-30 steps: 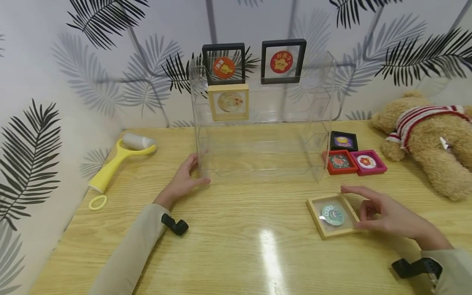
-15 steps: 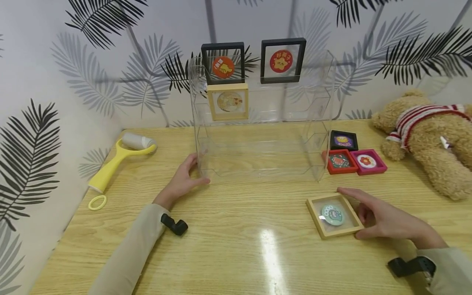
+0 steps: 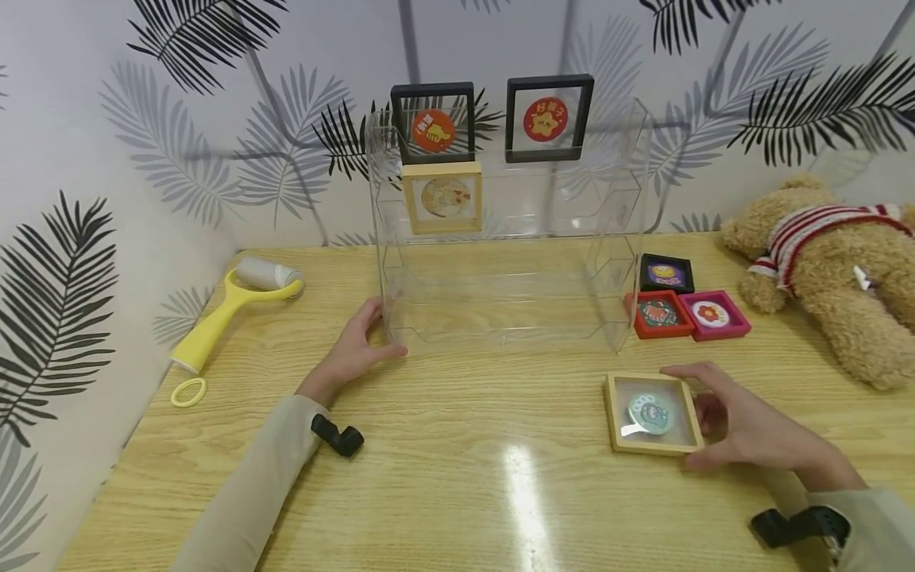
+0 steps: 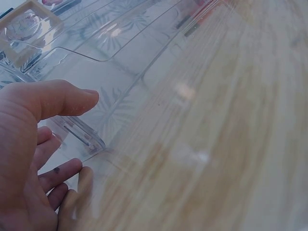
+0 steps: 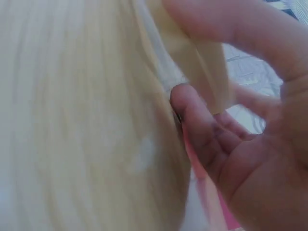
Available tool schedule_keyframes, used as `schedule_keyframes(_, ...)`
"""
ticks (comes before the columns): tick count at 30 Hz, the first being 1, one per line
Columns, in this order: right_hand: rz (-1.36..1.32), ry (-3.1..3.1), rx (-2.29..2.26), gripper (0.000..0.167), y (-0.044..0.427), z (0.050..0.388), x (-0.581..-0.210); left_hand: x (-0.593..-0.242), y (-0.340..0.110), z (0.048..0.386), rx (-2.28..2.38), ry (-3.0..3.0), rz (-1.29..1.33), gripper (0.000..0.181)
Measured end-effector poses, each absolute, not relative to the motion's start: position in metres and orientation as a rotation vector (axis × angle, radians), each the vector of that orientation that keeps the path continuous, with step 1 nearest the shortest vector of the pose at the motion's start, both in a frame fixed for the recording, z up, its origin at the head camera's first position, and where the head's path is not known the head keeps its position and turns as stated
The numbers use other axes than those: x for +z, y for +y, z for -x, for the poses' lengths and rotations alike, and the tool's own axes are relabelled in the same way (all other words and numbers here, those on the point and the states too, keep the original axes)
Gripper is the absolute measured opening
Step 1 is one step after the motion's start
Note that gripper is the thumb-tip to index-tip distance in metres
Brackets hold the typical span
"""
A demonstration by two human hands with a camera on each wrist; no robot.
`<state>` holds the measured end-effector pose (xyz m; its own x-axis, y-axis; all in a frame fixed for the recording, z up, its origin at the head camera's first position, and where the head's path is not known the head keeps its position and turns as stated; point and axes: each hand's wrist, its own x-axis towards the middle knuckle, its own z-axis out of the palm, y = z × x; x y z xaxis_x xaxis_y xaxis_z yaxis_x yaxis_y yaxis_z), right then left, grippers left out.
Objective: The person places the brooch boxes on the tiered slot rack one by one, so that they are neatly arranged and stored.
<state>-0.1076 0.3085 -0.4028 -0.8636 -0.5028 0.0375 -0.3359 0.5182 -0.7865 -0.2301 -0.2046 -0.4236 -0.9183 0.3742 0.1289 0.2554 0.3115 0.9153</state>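
1 held frame [image 3: 679,425] turned; 3 frames [image 3: 658,313] beside 1 rack [image 3: 500,339].

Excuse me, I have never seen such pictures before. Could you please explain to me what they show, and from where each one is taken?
There is no machine here, only a person's two bare hands. The head view comes from a camera worn on the head; the two close views come from cameras worn on the wrists, each looking at its own hand.

The right hand holds a wooden frame with a green badge by its edge. The left hand is at the left side of a clear stand; I cannot tell whether its fingers grip it.

The stand carries three framed pictures, two black-framed. Also on the table are three small frames, a teddy bear, a yellow-handled roller and a yellow ring.
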Motion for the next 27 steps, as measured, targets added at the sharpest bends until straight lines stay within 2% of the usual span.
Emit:
schedule_keyframes(5, 0.733, 2.327, -1.548, 0.101, 0.307, 0.113, -0.405, -0.424, -0.205, 0.229, 1.691, 2.458, -0.602, 0.078)
schedule_keyframes(11, 0.803, 1.968, -1.841, 0.095, 0.300, 0.120, -0.412, -0.424, -0.204, 0.229, 1.687, 2.455, -0.598, 0.078)
schedule_keyframes(22, 0.628, 1.955, -1.820, 0.048, 0.280, 0.125, -0.404, -0.422, -0.204, 0.229, 1.678, 2.451, -0.582, 0.078)
schedule_keyframes(27, 0.651, 1.948, -1.890, 0.035, 0.269, 0.132, -0.393, -0.422, -0.203, 0.229, 1.672, 2.454, -0.570, 0.078)
